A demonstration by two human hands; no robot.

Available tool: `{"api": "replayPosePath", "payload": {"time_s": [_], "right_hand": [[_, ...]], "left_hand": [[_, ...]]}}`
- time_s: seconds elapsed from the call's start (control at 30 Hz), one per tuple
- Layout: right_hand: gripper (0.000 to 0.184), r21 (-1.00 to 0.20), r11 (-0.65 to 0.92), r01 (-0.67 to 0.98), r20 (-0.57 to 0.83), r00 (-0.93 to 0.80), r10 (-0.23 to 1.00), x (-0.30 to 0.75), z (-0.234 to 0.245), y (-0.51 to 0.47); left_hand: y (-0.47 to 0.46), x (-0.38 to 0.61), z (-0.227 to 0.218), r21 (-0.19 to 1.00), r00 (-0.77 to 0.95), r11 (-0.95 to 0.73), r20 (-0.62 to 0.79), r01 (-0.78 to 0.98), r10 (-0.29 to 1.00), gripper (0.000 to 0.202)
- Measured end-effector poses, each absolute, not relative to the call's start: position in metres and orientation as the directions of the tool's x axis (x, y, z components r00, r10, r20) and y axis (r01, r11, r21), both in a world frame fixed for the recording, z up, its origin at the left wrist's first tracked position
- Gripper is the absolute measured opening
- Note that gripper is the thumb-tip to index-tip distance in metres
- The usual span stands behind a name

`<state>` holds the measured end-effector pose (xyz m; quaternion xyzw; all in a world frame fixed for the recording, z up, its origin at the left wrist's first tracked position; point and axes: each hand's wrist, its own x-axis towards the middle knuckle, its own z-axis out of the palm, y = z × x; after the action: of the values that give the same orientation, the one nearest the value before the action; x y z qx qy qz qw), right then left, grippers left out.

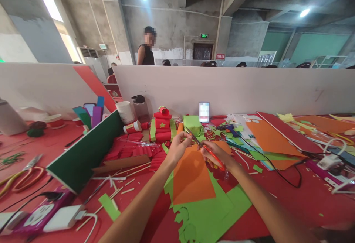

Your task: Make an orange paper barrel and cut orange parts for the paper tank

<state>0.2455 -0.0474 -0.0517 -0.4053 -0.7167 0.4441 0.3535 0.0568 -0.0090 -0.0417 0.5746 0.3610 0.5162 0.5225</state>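
My left hand point(177, 147) pinches the far edge of an orange paper sheet point(191, 176) that lies over green paper point(210, 213). My right hand point(217, 156) is closed on red-handled scissors point(206, 149), whose blades point toward my left fingers at the orange sheet's top edge. Both hands hover over the red table point(291, 202) near its middle.
A red paper model with a star point(161, 126), a green block point(192, 124), a phone point(203, 112), a glue gun point(229, 128) and orange and red sheets point(277, 136) lie beyond. A green-red board point(83, 154), other scissors point(24, 174) and a power strip point(39, 215) sit left. A person stands behind the white partition point(235, 88).
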Motion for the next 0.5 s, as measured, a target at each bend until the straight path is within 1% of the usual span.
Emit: {"api": "replayPosePath", "payload": {"time_s": [0.27, 0.5], "right_hand": [[0.047, -0.921, 0.274, 0.276, 0.14, -0.42, 0.897, 0.2466, -0.0542, -0.0462], [0.053, -0.946, 0.243, 0.215, 0.133, -0.424, 0.896, 0.2403, -0.0526, -0.0505]], "left_hand": [[-0.0048, 0.0564, -0.0458, 0.96, 0.216, -0.27, 0.279, -0.07, 0.936, 0.024], [-0.0082, 0.0603, -0.0454, 0.957, 0.164, -0.26, 0.28, -0.131, 0.946, 0.024]]}}
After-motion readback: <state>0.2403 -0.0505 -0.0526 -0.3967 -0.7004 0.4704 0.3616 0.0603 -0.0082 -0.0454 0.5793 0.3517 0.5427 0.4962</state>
